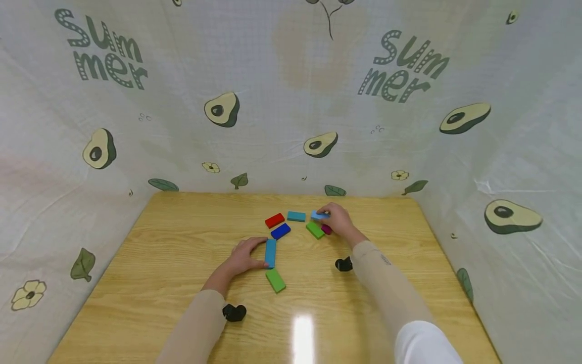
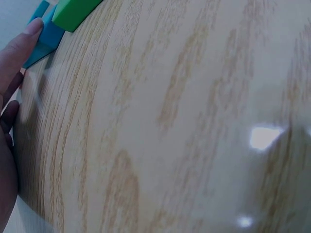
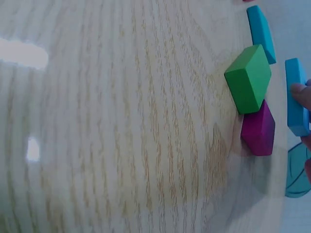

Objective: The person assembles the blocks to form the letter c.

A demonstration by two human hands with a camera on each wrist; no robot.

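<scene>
The light blue block [image 1: 317,216], pinched in the fingers of the right hand [image 1: 337,218], is held just right of the teal block [image 1: 296,216] and beyond the far green block [image 1: 314,230] and magenta block [image 1: 326,229]; keep it level and release it squarely, without knocking these neighbours. The left hand [image 1: 243,255] grips the medium blue block [image 1: 271,253] by its ends, thumb near and finger far; apply light, even pressure to avoid skewing it against the near green block [image 1: 275,280] on the tabletop [image 1: 182,227].
</scene>
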